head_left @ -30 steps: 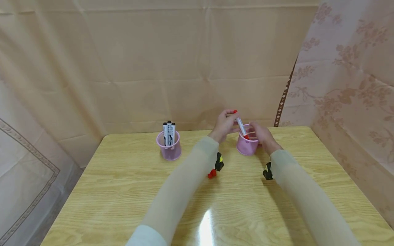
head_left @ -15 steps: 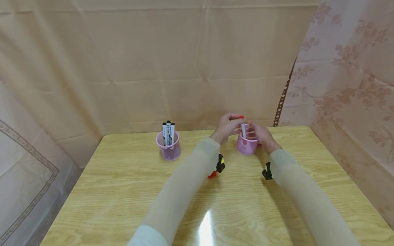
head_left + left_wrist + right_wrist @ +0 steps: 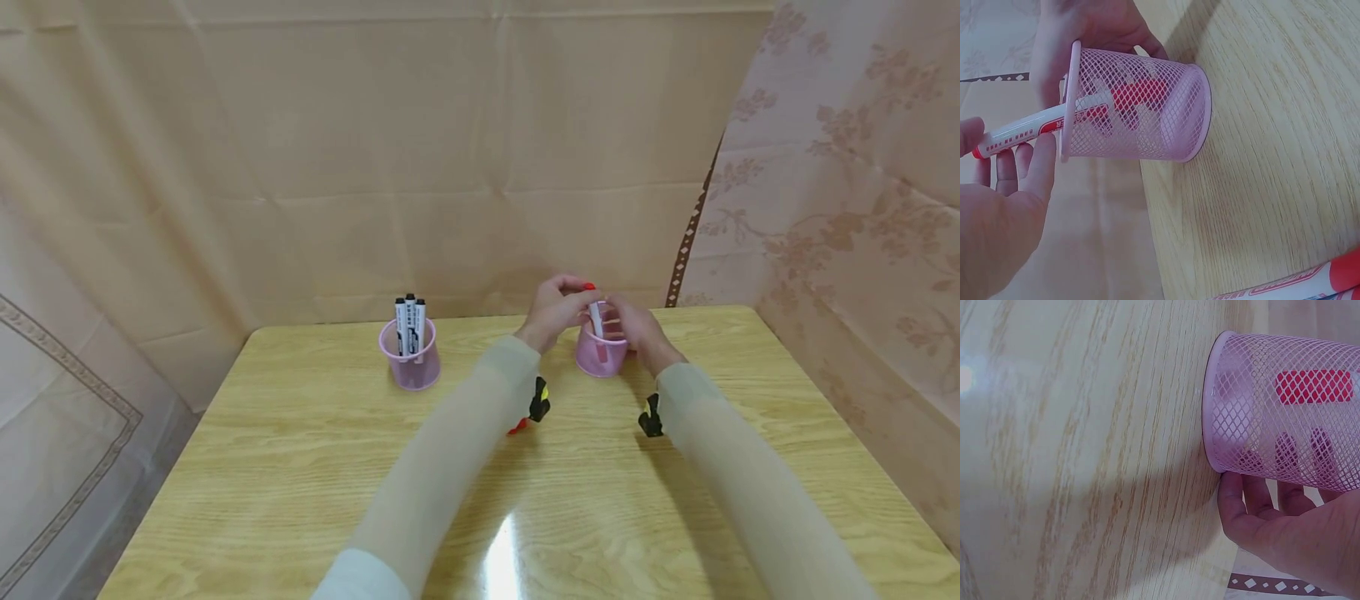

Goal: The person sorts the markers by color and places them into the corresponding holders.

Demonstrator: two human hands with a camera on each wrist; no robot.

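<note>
A white marker with red ends (image 3: 596, 318) stands steeply inside a pink mesh pen cup (image 3: 591, 360) near the table's back edge. My left hand (image 3: 553, 315) pinches the marker's upper end between thumb and fingers, above the rim. Through the mesh in the left wrist view, its red cap (image 3: 1138, 94) shows low in the cup, close to the base. Around the cup's right and far side curls my right hand (image 3: 643, 335), holding it upright. In the right wrist view its fingers (image 3: 1238, 506) reach behind the mesh wall.
A second pink mesh cup (image 3: 420, 375) stands to the left, holding several black-capped markers (image 3: 410, 325). Red-ended markers (image 3: 1300, 284) lie on the wooden table (image 3: 247, 467), mostly hidden under my left forearm in the head view. Cloth curtains (image 3: 337, 167) hang behind the table.
My left hand has brought the marker right and down, from leaning over the cup's rim to standing deep inside it. My right hand stays on the cup.
</note>
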